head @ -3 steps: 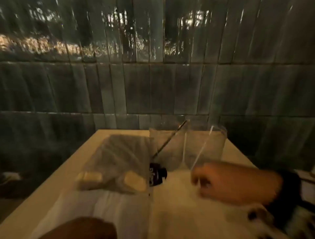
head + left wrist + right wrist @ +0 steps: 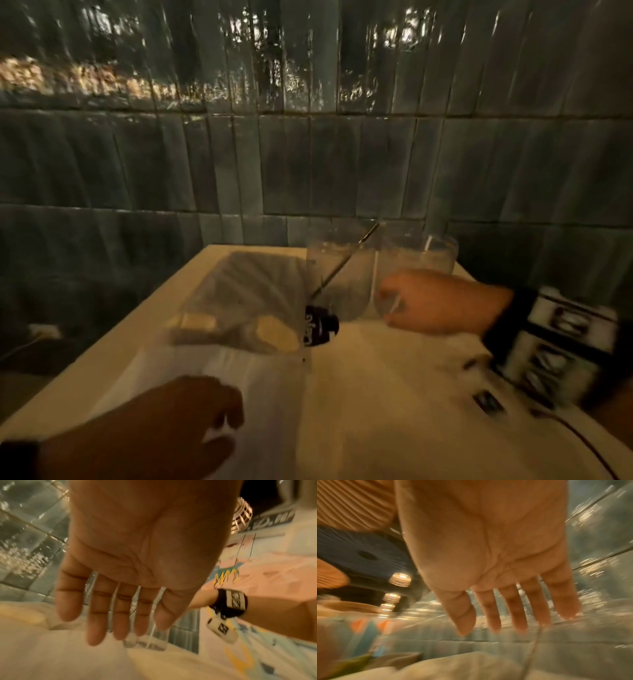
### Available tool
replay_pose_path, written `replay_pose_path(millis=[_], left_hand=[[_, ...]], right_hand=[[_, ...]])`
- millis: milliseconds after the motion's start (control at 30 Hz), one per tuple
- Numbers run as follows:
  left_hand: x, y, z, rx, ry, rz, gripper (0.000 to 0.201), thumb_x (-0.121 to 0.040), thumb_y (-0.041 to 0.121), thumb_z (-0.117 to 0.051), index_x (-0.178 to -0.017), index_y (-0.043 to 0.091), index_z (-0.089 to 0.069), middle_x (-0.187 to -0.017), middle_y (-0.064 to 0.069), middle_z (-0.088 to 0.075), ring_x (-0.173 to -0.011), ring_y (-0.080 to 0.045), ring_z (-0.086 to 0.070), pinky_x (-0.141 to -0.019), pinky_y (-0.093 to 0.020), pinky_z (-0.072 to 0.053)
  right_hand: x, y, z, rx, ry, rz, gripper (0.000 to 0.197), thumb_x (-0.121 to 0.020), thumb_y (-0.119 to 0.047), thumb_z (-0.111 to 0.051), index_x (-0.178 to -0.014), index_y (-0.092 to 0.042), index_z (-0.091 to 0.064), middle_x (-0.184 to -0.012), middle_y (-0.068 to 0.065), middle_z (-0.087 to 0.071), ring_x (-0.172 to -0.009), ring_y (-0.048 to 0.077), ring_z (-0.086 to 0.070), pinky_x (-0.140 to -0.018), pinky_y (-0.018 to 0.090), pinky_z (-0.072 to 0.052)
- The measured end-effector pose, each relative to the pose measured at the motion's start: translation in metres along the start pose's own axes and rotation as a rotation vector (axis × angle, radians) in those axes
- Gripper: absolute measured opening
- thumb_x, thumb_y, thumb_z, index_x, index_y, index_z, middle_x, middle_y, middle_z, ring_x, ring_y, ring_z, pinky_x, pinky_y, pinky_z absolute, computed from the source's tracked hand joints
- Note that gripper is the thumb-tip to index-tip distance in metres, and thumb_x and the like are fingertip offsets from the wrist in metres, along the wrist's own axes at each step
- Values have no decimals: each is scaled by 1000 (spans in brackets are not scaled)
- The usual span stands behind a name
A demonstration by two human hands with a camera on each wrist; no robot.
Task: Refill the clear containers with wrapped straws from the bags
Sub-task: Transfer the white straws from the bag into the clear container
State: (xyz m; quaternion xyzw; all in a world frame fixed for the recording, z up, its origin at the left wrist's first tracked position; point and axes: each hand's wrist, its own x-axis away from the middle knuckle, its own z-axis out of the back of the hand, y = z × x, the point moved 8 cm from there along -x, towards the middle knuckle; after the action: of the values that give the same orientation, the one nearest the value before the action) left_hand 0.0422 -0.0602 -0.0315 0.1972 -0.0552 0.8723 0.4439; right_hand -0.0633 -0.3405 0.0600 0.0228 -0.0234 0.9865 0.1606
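Observation:
Two clear containers stand at the back of the table: the left container [image 2: 339, 274] holds one dark straw [image 2: 342, 267], the right container [image 2: 421, 263] a white wrapped straw [image 2: 428, 244]. My right hand [image 2: 387, 305] reaches to the front of the right container, and a short white piece shows by its fingertips. In the right wrist view the right hand [image 2: 505, 622] has straight, spread fingers and holds nothing. My left hand [image 2: 226, 418] hovers over the white bag of wrapped straws [image 2: 267, 377]. The left hand's [image 2: 120, 622] palm is flat and empty, with a clear container [image 2: 150, 639] beyond its fingers.
A clear bag of dark straws [image 2: 239, 294] lies left of the containers, with a black round label [image 2: 318, 329] at its corner. The cream table [image 2: 120, 342] ends against a dark tiled wall [image 2: 308, 154]. A cable [image 2: 582, 442] runs across the near right.
The right hand has moved away from me, up to the right container. The left hand has come up from the bottom edge over the white bag.

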Motion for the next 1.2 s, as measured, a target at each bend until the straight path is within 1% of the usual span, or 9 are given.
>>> replay_pose_path(millis=[133, 300, 500, 600, 800, 900, 1000, 1100, 1200], left_hand=[[-11, 35, 10, -34, 47, 19, 47, -90, 59, -46, -132, 38, -39, -129, 10, -42, -115, -8, -46, -100, -24, -37], [-16, 40, -5, 15, 66, 272, 99, -72, 83, -44, -149, 29, -15, -153, -7, -25, -135, -28, -33, -111, -42, -30], [-33, 52, -16, 89, 47, 346, 132, -46, 91, -56, -150, 32, 1, -156, -8, -17, -136, -30, -31, -107, -45, -33], [-37, 57, -17, 86, 29, 349, 137, -45, 80, -70, -149, 33, 6, -152, -9, -21, -133, -30, -35, -104, -43, -38], [-30, 68, -11, 158, 116, 319, 128, -56, 48, -83, -147, 33, 5, -145, -12, -25, -125, -31, -41, -93, -39, -48], [-27, 77, -7, 260, 164, 264, 124, -60, 31, -84, -145, 35, 6, -125, -8, -44, -103, -26, -53, -79, -37, -55], [-24, 84, -2, 363, 217, 191, 120, -64, 20, -82, -143, 39, 6, -102, 2, -41, -79, -15, -49, -54, -26, -48], [-20, 89, 3, 427, 333, 135, 116, -66, 17, -80, -141, 41, 5, -92, 4, -48, -72, -13, -52, -52, -22, -47], [-13, 96, 10, 393, 489, 115, 109, -73, 24, -76, -141, 41, 8, -100, 8, -47, -65, -4, -39, -48, -16, -33]], right_hand=[[-36, 30, 10, 70, 145, -200, 67, -84, -39, -61, -142, -21, -34, -144, 13, -30, -132, 36, -31, -104, 45, -33], [-52, 65, 2, 95, 183, -394, 84, -84, -38, -58, -150, -20, -10, -158, 10, -7, -144, 34, -4, -113, 59, -11], [-44, 58, 1, 203, 391, -341, 52, -85, -18, -54, -134, -17, -37, -135, 12, -48, -125, 33, -44, -109, 57, -24], [-32, 43, 2, 227, 469, -291, 46, -86, -15, -54, -130, -16, -44, -127, 10, -53, -119, 32, -49, -107, 54, -26], [12, 10, 0, 213, 585, -123, 38, -85, -9, -56, -122, -12, -49, -114, 12, -55, -99, 29, -58, -79, 40, -48], [39, -8, -4, 209, 589, -77, 46, -83, -8, -59, -127, -13, -46, -115, 10, -54, -99, 28, -58, -80, 40, -50], [66, -27, -8, 207, 591, -42, 55, -82, -9, -62, -132, -16, -41, -120, 8, -52, -103, 25, -56, -86, 41, -49], [94, -46, -9, 195, 601, -11, 57, -85, -10, -59, -137, -17, -37, -124, 8, -50, -105, 25, -55, -87, 41, -46], [117, -63, -11, 204, 602, 29, 59, -86, -13, -59, -138, -18, -34, -122, 7, -51, -102, 24, -55, -83, 38, -46]])
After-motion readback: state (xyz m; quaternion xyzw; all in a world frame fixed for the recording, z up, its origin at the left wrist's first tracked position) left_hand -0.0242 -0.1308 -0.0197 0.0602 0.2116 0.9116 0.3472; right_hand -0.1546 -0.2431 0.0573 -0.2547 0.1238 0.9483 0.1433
